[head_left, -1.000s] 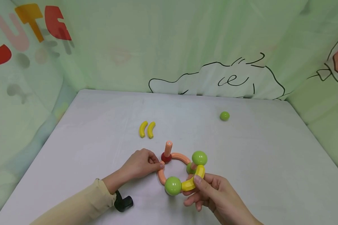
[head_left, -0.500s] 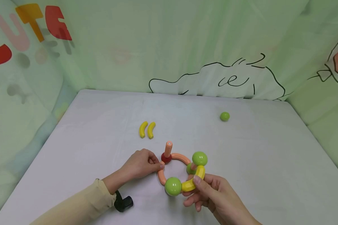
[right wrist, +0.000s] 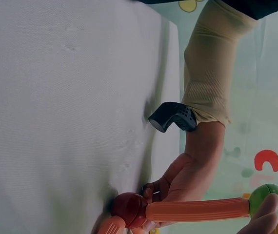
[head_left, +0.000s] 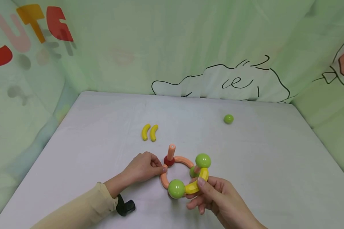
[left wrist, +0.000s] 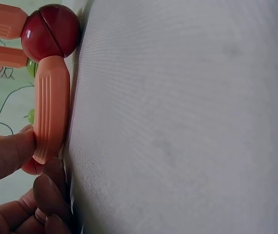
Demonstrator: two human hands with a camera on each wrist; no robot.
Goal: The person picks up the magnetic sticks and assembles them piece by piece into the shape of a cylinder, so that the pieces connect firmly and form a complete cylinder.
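Observation:
A toy frame of rods and balls stands in front of me, its base a ring of orange curved rods. My left hand (head_left: 144, 167) pinches one orange curved rod (left wrist: 51, 107) of the ring, beside a red ball (left wrist: 51, 32). From another red ball (right wrist: 129, 209), an orange straight rod (right wrist: 197, 209) rises to a green ball (right wrist: 265, 197). Along the top, a yellow curved rod (head_left: 192, 188) joins a near green ball (head_left: 176, 189) to a far green ball (head_left: 203, 161). My right hand (head_left: 218, 194) pinches that yellow rod between thumb and fingers. An upright orange rod (head_left: 171, 152) has a bare top.
Two loose yellow curved rods (head_left: 150, 132) lie side by side beyond the frame. A loose green ball (head_left: 228, 119) sits farther back on the right of the white table (head_left: 261, 152). A black wrist device (head_left: 126, 206) is on the left wrist. Printed curtains surround the table.

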